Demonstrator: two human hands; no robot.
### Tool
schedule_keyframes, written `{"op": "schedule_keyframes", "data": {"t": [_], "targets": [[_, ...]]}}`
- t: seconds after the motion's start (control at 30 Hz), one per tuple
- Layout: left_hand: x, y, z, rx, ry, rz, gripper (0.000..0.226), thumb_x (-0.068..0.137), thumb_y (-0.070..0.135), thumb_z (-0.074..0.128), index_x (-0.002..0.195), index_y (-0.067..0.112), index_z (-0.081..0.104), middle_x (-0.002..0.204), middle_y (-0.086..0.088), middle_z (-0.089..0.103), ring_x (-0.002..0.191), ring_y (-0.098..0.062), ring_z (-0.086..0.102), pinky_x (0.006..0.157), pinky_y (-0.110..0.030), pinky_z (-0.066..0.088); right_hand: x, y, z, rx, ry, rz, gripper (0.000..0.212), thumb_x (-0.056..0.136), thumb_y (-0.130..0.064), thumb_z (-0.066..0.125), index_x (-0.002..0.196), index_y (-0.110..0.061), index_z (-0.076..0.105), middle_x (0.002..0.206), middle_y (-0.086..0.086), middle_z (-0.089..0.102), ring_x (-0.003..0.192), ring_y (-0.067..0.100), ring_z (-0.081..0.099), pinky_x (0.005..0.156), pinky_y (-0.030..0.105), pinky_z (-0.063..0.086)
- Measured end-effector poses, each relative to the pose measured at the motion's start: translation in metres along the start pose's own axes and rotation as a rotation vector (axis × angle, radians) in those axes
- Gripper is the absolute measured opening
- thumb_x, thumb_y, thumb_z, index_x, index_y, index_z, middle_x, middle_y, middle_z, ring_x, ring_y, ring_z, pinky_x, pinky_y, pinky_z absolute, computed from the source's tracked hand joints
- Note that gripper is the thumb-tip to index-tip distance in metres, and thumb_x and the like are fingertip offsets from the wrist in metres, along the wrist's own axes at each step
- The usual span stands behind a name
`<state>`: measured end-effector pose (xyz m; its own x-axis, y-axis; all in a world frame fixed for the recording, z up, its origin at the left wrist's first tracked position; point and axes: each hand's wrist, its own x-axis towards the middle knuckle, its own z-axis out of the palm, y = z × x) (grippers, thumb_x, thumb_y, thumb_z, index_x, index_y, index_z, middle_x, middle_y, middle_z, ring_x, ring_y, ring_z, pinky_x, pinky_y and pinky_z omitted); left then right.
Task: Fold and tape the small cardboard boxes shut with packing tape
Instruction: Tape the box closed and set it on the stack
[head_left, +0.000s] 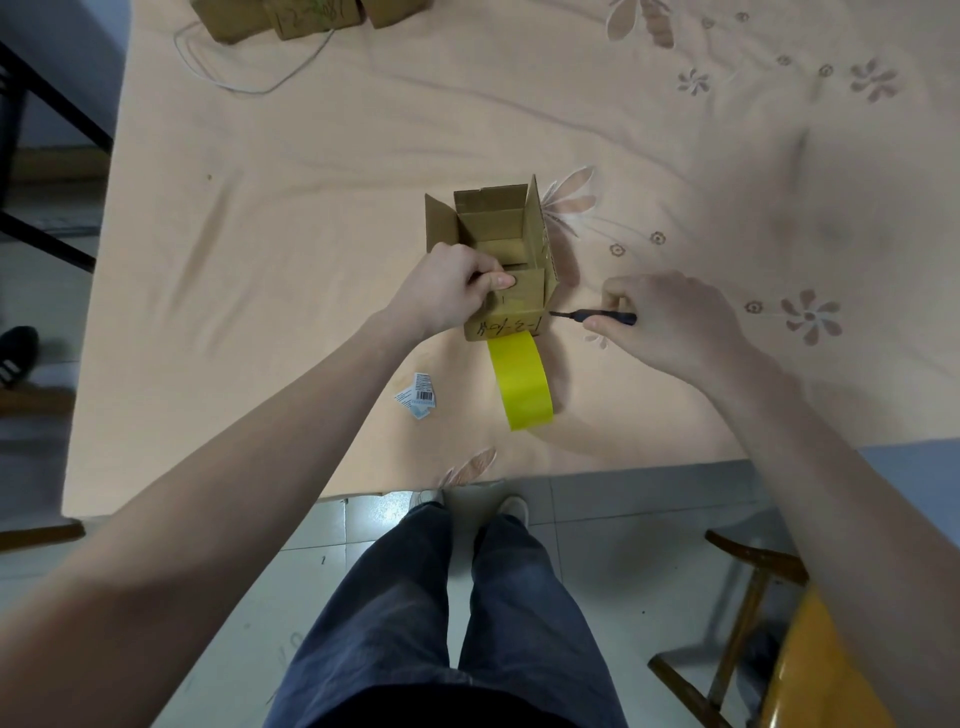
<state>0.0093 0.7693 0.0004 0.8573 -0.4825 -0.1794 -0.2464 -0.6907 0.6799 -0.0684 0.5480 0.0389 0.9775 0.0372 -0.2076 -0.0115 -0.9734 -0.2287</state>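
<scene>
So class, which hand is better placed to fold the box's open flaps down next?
Probably the left hand: it already grips the box at its near flap. The right hand is occupied holding a black tool beside it.

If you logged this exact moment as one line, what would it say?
left hand: grips open box front flap | right hand: holds black tool by box | yellow tape: hangs from box front | flaps: unfolded

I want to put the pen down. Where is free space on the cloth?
Bare cloth lies right of the right hand, and left of the open box. Crowded: the yellow tape and paper labels near the front edge.
</scene>
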Motion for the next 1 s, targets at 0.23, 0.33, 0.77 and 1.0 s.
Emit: {"op": "schedule_keyframes", "data": {"t": [0.23,0.33,0.77,1.0], "targets": [[0.0,0.0,0.0,-0.022,-0.023,-0.045,0.026,0.096,0.027,0.053,0.086,0.008,0.069,0.063,-0.001,0.052,0.065,-0.021,0.044,0.057,-0.024,0.027,-0.023,-0.014,0.022,0.376,0.108,0.104,0.047,0.084,-0.062,0.052,0.083,-0.016,0.056,0.068,0.002,0.055,0.066,0.025,0.053,0.056,0.033,0.039],[0.0,0.003,0.003,-0.01,-0.045,-0.051,0.029,0.097,0.029,0.051,0.09,0.006,0.068,0.072,-0.007,0.058,0.068,-0.022,0.048,0.061,-0.029,0.033,-0.026,-0.044,0.047,0.535,0.14,0.195,0.045,0.083,-0.052,0.064,0.085,-0.01,0.047,0.065,-0.005,0.048,0.06,0.009,0.047,0.053,0.029,0.031],[-0.009,-0.002,0.006,-0.096,0.034,-0.062,0.017,0.09,0.025,0.062,0.086,0.01,0.068,0.08,-0.008,0.065,0.073,-0.021,0.051,0.064,-0.025,0.037,-0.008,-0.074,0.082,1.166,0.136,0.564,0.033,0.076,-0.019,0.079,0.079,-0.024,0.046,0.071,-0.008,0.056,0.068,0.012,0.057,0.06,0.025,0.042],[-0.009,-0.001,0.019,-0.091,0.14,-0.13,0.019,0.092,0.021,0.06,0.087,0.004,0.066,0.073,-0.002,0.056,0.066,-0.02,0.046,0.055,-0.017,0.028,-0.014,-0.075,0.083,1.281,0.072,0.622,0.028,0.08,-0.015,0.073,0.092,-0.014,0.048,0.078,-0.003,0.049,0.077,0.019,0.053,0.074,0.031,0.044]]}}
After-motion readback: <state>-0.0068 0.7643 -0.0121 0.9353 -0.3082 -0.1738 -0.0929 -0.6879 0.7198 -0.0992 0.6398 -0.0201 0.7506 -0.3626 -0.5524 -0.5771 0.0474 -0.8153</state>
